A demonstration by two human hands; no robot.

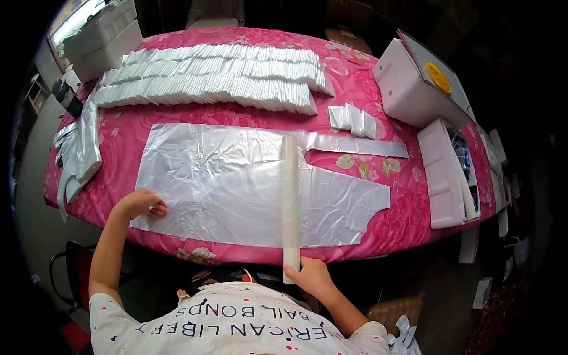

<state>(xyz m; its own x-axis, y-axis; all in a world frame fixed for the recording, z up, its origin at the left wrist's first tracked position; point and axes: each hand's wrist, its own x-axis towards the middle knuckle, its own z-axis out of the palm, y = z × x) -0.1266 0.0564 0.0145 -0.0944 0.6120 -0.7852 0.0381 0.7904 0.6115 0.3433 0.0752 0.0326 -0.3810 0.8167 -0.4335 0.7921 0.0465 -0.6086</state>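
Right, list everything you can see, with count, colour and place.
Tablecloth: 1, pink floral, over table
Plastic sheet: 1, silver, table's middle
Tube: 1, cream, across sheet
Packets: many, white, far rows plus a small group
Loose plastic: 1 pile, whitish, left end
Foam boxes: at least three, white, left and right
Round object: 1, yellow, at far right box
Chairs: several, mixed colours, around table
Clutter: count unclear, mixed, right edge
Shirt: 1, cream, on the person
Left hand: 1, bare, sheet's near left corner
Right hand: 1, bare, tube's near end
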